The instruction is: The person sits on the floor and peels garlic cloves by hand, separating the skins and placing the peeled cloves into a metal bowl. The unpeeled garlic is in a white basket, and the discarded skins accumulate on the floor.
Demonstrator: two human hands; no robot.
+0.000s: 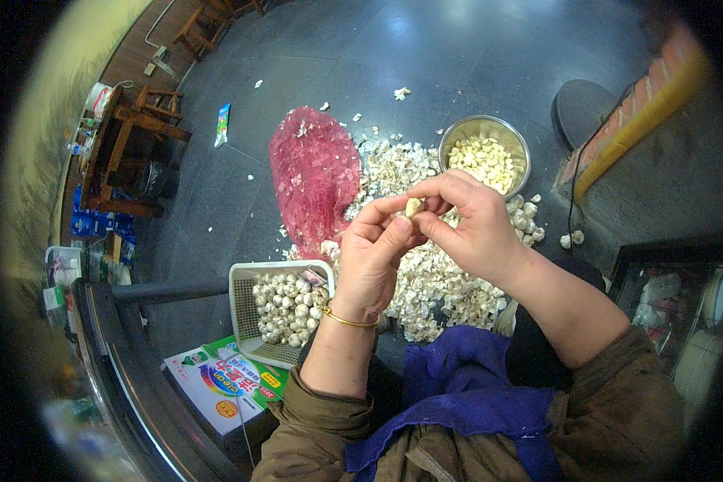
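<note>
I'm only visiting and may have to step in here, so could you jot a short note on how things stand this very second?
Hands: left hand and right hand pinch one garlic clove between their fingertips, held up over the floor.
Things: white basket of whole garlic bulbs at lower left; steel bowl of peeled cloves beyond the hands; heap of skins on the floor; red mesh sack lies flat.
Done: many cloves are in the bowl.
Left: the clove in hand and the bulbs in the basket.

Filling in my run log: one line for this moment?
left hand: holds garlic clove | right hand: pinches same clove | metal bowl: peeled cloves | basket: whole bulbs
</note>
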